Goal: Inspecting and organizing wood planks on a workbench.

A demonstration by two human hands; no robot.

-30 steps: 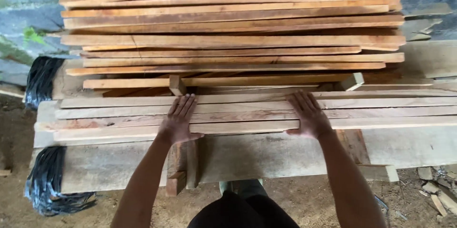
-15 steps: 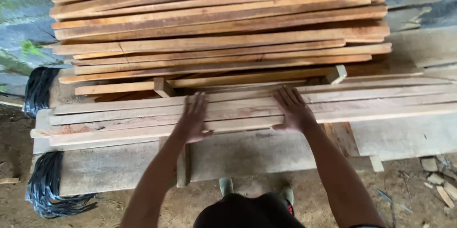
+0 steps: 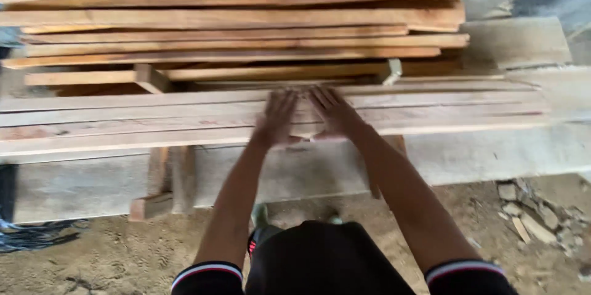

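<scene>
Long pale wooden planks (image 3: 123, 116) lie side by side in a low layer across the near edge of a wide bench. My left hand (image 3: 277, 117) and my right hand (image 3: 333, 112) rest flat on top of these planks, close together near the middle, fingers spread and pointing away from me. Neither hand grips a plank. Behind them rises a tall stack of reddish-brown planks (image 3: 234, 18), held up on short wooden spacer blocks (image 3: 148, 77).
The planks sit on a thick grey slab (image 3: 492, 153) with wooden legs (image 3: 161, 175) under it. Sandy ground lies below, with stone rubble (image 3: 529, 209) at the right and black tubing (image 3: 31, 233) at the left. My dark-clothed body fills the bottom centre.
My two hands have slid toward each other along the planks, from wide apart to almost touching. The view has shifted to the right and closer.
</scene>
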